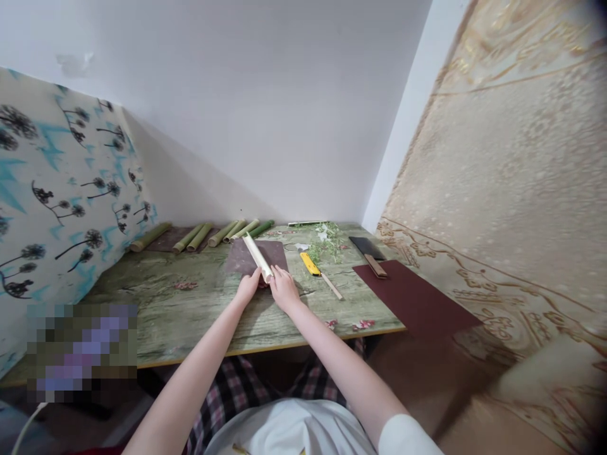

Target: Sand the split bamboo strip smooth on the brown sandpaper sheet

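A pale, peeled bamboo tube (258, 257) slants away from me over a brown sheet that looks like sandpaper (277, 249). My left hand (248, 287) is closed at the tube's near left side, with fingertips against it. On the other side, my right hand (284, 289) grips the same near end, its fingers partly hidden. Just right of my hands lie a yellow utility knife (310, 263) and a thin wooden stick (332, 285). Behind the knife are scattered green shavings (327, 248).
Several green bamboo tubes (194, 237) lie along the back left, some on another brown sheet (165, 240). At the right are a black sheet (365, 246), a small wooden block (376, 266) and a dark red sheet (417, 297) overhanging the table edge. Walls stand close behind and left.
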A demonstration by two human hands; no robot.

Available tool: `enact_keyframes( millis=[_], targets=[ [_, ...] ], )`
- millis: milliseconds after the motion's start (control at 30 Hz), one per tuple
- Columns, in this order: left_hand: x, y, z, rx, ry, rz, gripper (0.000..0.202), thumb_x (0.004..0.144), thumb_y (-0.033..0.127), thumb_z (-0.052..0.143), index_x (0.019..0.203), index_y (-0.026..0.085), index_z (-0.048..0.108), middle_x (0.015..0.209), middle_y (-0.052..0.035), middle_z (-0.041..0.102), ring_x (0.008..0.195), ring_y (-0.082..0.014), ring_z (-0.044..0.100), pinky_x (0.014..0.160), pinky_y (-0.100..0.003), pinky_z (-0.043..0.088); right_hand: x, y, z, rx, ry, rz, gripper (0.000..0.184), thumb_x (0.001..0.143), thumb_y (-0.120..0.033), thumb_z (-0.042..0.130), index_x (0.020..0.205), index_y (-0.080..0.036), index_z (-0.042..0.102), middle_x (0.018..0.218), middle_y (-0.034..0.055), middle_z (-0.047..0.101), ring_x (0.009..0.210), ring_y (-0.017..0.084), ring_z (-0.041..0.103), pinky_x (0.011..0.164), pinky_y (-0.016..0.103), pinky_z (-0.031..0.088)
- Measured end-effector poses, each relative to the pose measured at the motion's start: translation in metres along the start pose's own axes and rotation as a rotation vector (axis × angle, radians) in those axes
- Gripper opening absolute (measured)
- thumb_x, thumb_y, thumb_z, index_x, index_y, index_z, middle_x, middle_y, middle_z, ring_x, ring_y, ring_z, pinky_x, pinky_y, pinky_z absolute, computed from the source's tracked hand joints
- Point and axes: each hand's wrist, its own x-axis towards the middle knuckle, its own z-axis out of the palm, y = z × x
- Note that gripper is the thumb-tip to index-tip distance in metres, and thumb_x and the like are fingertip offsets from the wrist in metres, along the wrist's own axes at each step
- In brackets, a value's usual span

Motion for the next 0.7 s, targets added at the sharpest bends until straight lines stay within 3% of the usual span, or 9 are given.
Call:
enact_keyframes(
  millis=[100, 200, 333, 467, 633, 700],
  targets=[
    [0.001, 0.000, 0.002, -0.157, -0.064, 0.030, 0.048, 0.073, 0.051, 0.040, 0.056, 0.012, 0.062, 0.057, -0.0117, 0.064, 0.057, -0.0205, 0.061, 0.061, -0.027, 0.048, 0.002, 0.002, -0.004, -0.021, 0.031, 0.084, 0.041, 0.086, -0.020, 0.030, 0.123, -0.008, 0.039, 0.118, 0.0140, 0.050, 0.113, 0.018, 0.040, 0.093, 0.031, 0.030],
    [0.000, 0.001, 0.002, -0.181, -0.047, 0.005, 0.050, 0.073, 0.052, 0.037, 0.053, 0.012, 0.060, 0.054, -0.0122, 0.063, 0.054, -0.0204, 0.061, 0.061, -0.029, 0.049, 0.002, 0.002, -0.006, -0.058, 0.077, 0.125, 0.041, 0.086, -0.018, 0.032, 0.126, -0.010, 0.036, 0.116, 0.0132, 0.051, 0.109, 0.017, 0.044, 0.093, 0.032, 0.030],
    [-0.002, 0.003, 0.000, -0.141, -0.023, 0.014, 0.055, 0.074, 0.055, 0.033, 0.056, 0.012, 0.061, 0.055, -0.0130, 0.063, 0.057, -0.0217, 0.062, 0.061, -0.029, 0.048, 0.000, -0.004, -0.007, -0.087, 0.047, -0.063, 0.038, 0.086, -0.015, 0.032, 0.122, -0.017, 0.042, 0.118, 0.0088, 0.051, 0.111, 0.015, 0.042, 0.098, 0.034, 0.022],
    [0.000, 0.000, -0.002, -0.019, 0.035, 0.023, 0.052, 0.069, 0.057, 0.043, 0.056, 0.011, 0.061, 0.056, -0.0130, 0.063, 0.065, -0.0241, 0.063, 0.061, -0.027, 0.048, -0.003, -0.009, -0.009, -0.052, -0.016, -0.221, 0.039, 0.083, -0.012, 0.033, 0.119, -0.018, 0.045, 0.123, 0.0062, 0.047, 0.116, 0.014, 0.036, 0.100, 0.035, 0.020],
    [0.000, 0.001, 0.001, -0.215, -0.014, 0.004, 0.034, 0.068, 0.042, 0.054, 0.061, 0.009, 0.062, 0.059, -0.0103, 0.065, 0.062, -0.0216, 0.063, 0.060, -0.027, 0.050, -0.004, -0.005, -0.007, -0.001, -0.012, -0.098, 0.047, 0.080, -0.017, 0.041, 0.126, -0.016, 0.036, 0.126, 0.0076, 0.043, 0.114, 0.014, 0.037, 0.099, 0.033, 0.022],
    [-0.002, 0.004, 0.002, -0.257, -0.011, -0.008, 0.030, 0.069, 0.036, 0.054, 0.061, 0.009, 0.062, 0.058, -0.0100, 0.065, 0.060, -0.0211, 0.063, 0.059, -0.027, 0.050, -0.004, -0.001, -0.003, -0.015, -0.026, -0.006, 0.044, 0.081, -0.024, 0.042, 0.123, -0.014, 0.040, 0.123, 0.0103, 0.045, 0.114, 0.017, 0.038, 0.097, 0.034, 0.024]
  ],
)
